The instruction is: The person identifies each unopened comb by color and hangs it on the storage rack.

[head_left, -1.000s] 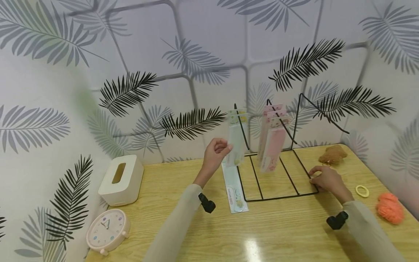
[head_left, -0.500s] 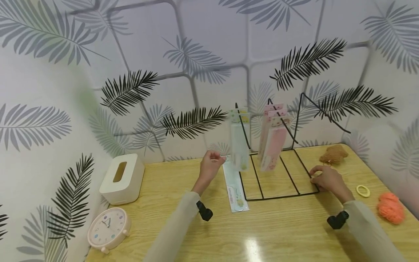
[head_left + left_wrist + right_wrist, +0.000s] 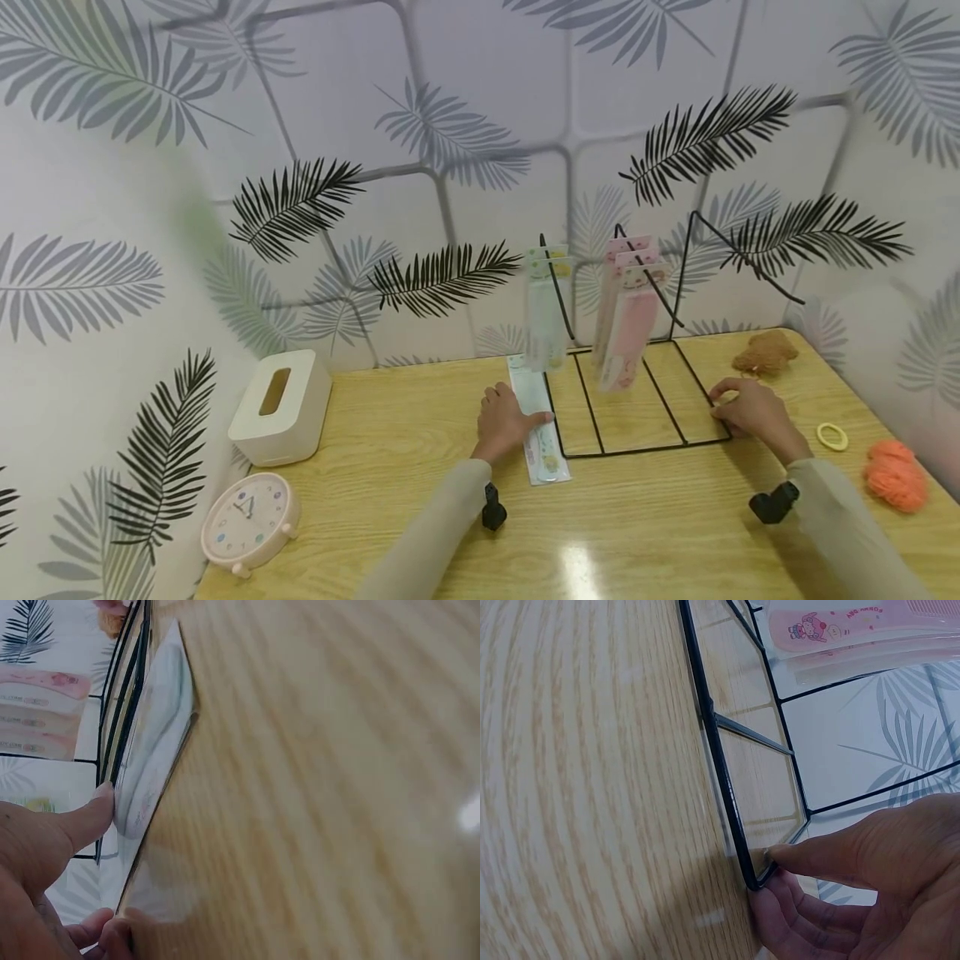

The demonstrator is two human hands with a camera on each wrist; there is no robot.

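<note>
My left hand (image 3: 504, 421) spreads over a packaged pale green comb (image 3: 553, 462) lying flat on the table beside the black wire rack (image 3: 637, 452). Its thumb reaches across the package to the edge near the rack, and its fingers are at the opposite side. In the left wrist view the thumb touches the clear package (image 3: 154, 742), with fingertips by its lower corner. My right hand (image 3: 753, 412) pinches the rack's front right corner between thumb and fingers. Packaged green combs (image 3: 546, 312) hang on the rack's left hook, packaged pink combs (image 3: 630, 333) on the middle one.
A white tissue box (image 3: 300, 412) and a pink alarm clock (image 3: 247, 517) stand at the left. To the right lie a brown fuzzy item (image 3: 765, 352), a yellow ring (image 3: 832, 436) and an orange fluffy ball (image 3: 896, 475). The patterned wall rises behind the rack.
My left hand has left the hanging green combs and come down onto the package on the table. The green combs swung slightly. My right hand stays on the rack's corner.
</note>
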